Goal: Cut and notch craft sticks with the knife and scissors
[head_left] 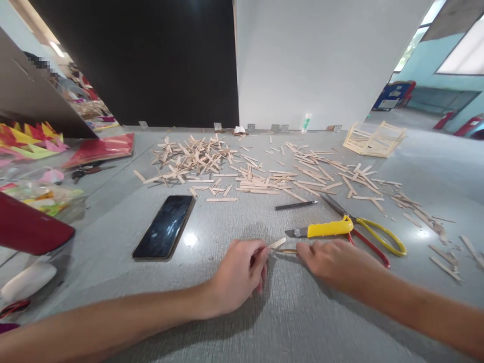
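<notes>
My left hand (240, 272) is curled tight, thumb and forefinger pinched on one end of a stick (280, 245) that lies low over the table (302, 322). My right hand (330, 262) sits just at 3 o'clock of it, palm down, fingertips meeting the stick's other end; I judge it is pinching too, but the knuckles hide the contact, so I cannot tell for sure. There may be two thin sticks overlapping between the hands; the blur makes that hard to settle.

Just at 12 o'clock of my right hand lies a knife (321, 231) with a yellow handle, blade end pointing toward 9 o'clock, and beside it scissors (363, 233) with yellow and red loops. A dark pen (296, 205) lies farther up. A phone (164, 227) lies at 10 o'clock of my left hand. A wide scatter of sticks (212, 164) covers the far table, and a stick frame (372, 138) stands at 1 o'clock.

Risks as I judge them: the stick is thin, so too much bend between the hands could snap it. The knife's blade looks exposed and near my right knuckles; a careless reach forward could catch it. A slip of either pinch would drop the stick among the loose ones.
</notes>
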`<state>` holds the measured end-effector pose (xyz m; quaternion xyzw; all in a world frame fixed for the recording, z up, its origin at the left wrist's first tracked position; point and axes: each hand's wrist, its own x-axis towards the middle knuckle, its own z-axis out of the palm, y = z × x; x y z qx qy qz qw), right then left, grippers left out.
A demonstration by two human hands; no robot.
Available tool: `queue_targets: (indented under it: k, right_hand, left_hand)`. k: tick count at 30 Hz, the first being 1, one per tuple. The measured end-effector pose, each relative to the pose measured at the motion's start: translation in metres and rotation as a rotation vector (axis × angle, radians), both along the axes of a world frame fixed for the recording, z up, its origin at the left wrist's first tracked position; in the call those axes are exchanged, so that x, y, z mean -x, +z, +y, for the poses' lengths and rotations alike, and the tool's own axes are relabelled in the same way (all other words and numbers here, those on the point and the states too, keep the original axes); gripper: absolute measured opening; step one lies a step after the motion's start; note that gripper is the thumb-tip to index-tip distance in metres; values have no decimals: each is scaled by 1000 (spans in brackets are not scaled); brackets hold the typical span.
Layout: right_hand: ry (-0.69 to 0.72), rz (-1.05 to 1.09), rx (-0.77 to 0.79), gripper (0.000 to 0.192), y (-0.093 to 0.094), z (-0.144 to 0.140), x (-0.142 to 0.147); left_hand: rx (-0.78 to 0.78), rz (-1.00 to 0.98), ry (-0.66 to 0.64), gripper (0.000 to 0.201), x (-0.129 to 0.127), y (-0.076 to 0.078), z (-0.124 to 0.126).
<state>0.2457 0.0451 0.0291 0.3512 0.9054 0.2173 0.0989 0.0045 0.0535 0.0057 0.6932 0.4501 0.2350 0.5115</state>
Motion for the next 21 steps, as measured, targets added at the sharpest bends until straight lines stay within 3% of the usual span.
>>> queue_targets:
  k: [4,10,17,21]
  right_hand:
    - [0,4,4,20,3,10,1]
    - [-171,37,-125,23,-4,-36,32]
    - [-43,75,-42,21,3,10,10]
    - [-69,86,-38,20,2,-8,19]
  left_hand:
    - [-9,-8,10,40,-1,3,-1]
    - [8,-14,35,37,-2,2,-3]
    - [27,2,43,42,-2,2,-1]
    - [22,2,45,33,-2,1,-1]
